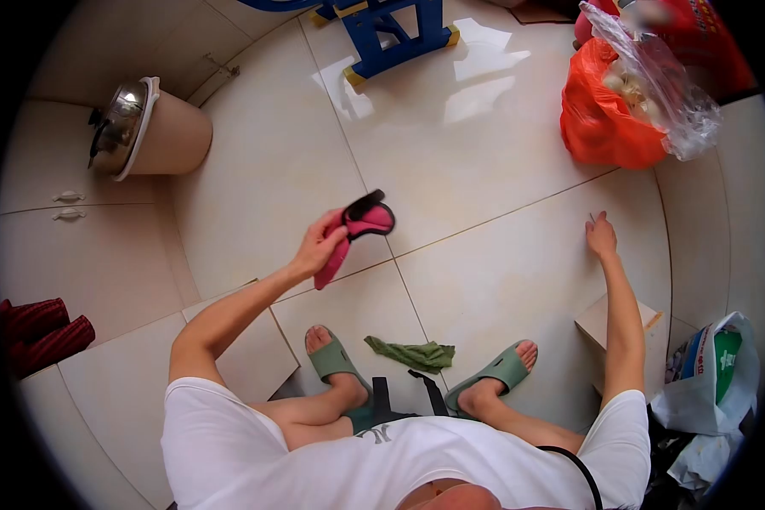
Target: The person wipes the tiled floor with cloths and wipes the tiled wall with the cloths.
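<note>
My left hand [316,246] is closed round a pink item with black trim [371,219]. The item looks soft and shoe-like, but its exact kind is unclear; one black end sticks up and a pink part hangs below my fingers. Out to the right, my right hand [601,234] is low over the tiled floor, its fingers pinched together. A small thin, light thing [592,218] shows at those fingertips, too small to name. A crumpled green cloth [412,353] lies on the floor between my feet, which are in green slippers [499,374].
An orange plastic bag [599,115] holding pale round things stands at the upper right. A blue stand [399,42] is ahead. At upper left is a beige bucket [174,136] with a metal pot lid. To the right are a low wooden block [616,327] and a white bag [714,374].
</note>
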`<move>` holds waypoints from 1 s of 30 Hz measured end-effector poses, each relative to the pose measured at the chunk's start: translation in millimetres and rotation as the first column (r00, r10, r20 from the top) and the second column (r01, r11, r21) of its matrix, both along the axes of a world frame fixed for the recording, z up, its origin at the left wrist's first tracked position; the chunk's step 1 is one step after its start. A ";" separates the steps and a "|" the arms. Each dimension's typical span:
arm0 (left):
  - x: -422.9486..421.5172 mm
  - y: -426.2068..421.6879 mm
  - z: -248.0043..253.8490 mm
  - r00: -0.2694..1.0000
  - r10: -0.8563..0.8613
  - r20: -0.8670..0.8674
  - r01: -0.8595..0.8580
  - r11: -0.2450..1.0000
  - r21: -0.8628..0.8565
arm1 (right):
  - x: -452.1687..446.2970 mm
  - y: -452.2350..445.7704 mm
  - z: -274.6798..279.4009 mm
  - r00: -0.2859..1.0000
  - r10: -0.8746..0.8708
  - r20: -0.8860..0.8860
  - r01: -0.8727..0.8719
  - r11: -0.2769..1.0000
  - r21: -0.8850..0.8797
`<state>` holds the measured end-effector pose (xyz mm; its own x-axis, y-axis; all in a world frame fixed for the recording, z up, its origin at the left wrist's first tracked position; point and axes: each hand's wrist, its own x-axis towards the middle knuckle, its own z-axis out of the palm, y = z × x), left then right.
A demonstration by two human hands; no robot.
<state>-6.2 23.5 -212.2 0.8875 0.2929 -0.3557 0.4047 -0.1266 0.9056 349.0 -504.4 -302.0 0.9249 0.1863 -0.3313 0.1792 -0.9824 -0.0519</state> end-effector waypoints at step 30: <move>127.3 -317.1 -57.8 0.839 -0.517 -0.167 0.530 0.709 0.466 | 7.1 11.8 0.2 0.999 -0.034 -0.039 0.030 0.994 -0.107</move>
<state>121.1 -293.6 -270.0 0.9436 -0.0809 -0.3210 0.1617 -0.7336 0.6601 356.2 -492.6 -301.8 0.9154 0.1181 -0.3848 0.1473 -0.9880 0.0470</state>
